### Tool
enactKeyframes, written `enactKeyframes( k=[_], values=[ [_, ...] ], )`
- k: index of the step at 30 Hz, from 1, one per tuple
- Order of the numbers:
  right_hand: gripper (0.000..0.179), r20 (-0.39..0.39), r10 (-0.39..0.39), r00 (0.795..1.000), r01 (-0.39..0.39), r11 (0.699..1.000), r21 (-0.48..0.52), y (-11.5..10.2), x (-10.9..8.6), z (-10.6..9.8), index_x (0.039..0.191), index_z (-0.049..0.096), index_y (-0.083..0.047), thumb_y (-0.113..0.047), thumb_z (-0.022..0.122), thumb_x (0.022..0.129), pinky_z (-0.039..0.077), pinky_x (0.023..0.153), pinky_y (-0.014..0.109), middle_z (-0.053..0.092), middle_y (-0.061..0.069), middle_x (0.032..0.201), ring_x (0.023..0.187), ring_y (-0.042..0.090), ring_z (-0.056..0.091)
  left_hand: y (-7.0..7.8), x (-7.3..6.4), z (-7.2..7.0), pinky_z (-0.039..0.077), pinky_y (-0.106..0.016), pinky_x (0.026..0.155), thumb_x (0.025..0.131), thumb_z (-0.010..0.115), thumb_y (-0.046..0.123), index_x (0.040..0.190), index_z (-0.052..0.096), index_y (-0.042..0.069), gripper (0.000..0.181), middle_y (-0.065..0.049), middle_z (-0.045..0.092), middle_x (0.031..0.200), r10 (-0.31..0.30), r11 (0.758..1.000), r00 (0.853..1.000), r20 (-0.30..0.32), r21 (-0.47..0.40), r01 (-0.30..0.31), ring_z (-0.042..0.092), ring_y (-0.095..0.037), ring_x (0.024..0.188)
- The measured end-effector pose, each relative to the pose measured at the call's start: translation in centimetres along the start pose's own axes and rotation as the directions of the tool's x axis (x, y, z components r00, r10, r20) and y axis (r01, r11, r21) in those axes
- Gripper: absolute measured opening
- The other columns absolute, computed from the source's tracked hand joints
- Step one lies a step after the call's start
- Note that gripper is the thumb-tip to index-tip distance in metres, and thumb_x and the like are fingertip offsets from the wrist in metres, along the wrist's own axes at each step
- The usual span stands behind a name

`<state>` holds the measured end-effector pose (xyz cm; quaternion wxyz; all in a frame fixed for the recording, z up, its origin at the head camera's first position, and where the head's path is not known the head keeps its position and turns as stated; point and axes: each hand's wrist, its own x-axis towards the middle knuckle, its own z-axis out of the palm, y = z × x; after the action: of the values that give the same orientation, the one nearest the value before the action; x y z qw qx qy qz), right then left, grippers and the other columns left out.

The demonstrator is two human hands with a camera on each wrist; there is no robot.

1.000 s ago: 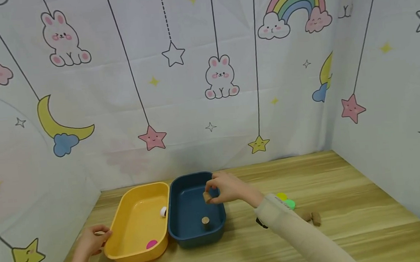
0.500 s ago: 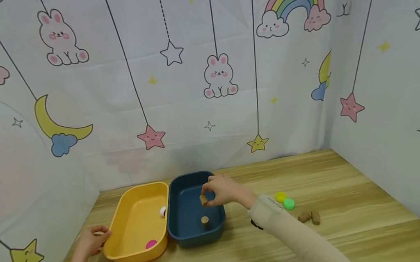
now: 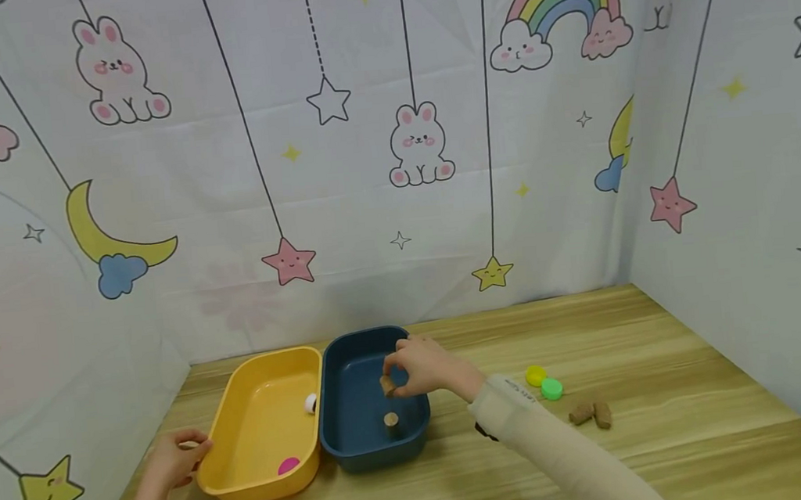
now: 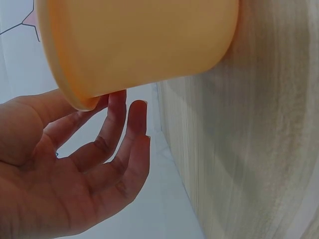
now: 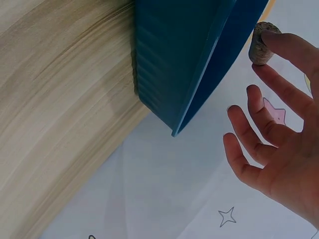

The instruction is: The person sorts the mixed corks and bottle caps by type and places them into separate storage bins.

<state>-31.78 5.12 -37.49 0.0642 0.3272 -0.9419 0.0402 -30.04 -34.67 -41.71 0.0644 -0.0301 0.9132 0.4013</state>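
Observation:
Above the blue basin (image 3: 368, 449), my right hand (image 3: 425, 364) pinches a cork (image 3: 388, 385) between thumb and index finger. In the right wrist view the cork (image 5: 261, 44) shows at the fingertips, the other fingers spread loosely. Another cork (image 3: 391, 421) stands upright on the blue basin's floor. My left hand (image 3: 175, 460) holds the near left rim of the yellow basin (image 3: 261, 418). Its fingers (image 4: 117, 107) touch the outer wall just under the rim in the left wrist view. A pink disc (image 3: 288, 466) and a white-and-black piece (image 3: 310, 403) lie inside the yellow basin.
Right of the basins on the wooden table (image 3: 502, 462) lie a yellow cap (image 3: 535, 376), a green cap (image 3: 552, 389) and two corks (image 3: 592, 414). The basins stand side by side, rims close together. A patterned white cloth (image 3: 369, 205) encloses the table's back and sides.
My right hand has moved slightly left and down over the blue basin with the cork. The left hand stays at the yellow basin's rim.

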Motion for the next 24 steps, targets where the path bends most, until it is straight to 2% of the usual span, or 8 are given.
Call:
enactKeyframes(
  k=[12,24],
  values=[
    [0.027,0.012,-0.001,1.000,0.001,1.000,-0.024,-0.06,-0.03,0.22,0.098,0.064,-0.028,-0.044,0.065,0.076,0.030,0.055,0.019,0.053,-0.002,0.084,0.071,0.010,0.040,0.11,0.01,0.03,0.047,-0.031,0.056,0.085,0.053,0.012,0.098,0.051,-0.012,0.028,-0.007,0.063,0.073,-0.006,1.000,1.000,-0.003,0.002,0.006,0.052,-0.011,0.063],
    [0.028,0.014,0.026,1.000,-0.026,0.999,-0.043,-0.32,0.24,0.44,0.098,0.064,-0.031,-0.046,0.065,0.075,0.024,0.056,0.022,0.051,-0.005,0.083,0.069,0.010,0.034,0.21,-0.13,-0.02,0.047,-0.032,0.055,0.084,0.053,0.012,0.097,0.051,-0.012,0.028,-0.003,0.062,0.070,-0.001,1.000,1.000,-0.004,-0.008,0.001,0.052,-0.011,0.063]
  ],
)
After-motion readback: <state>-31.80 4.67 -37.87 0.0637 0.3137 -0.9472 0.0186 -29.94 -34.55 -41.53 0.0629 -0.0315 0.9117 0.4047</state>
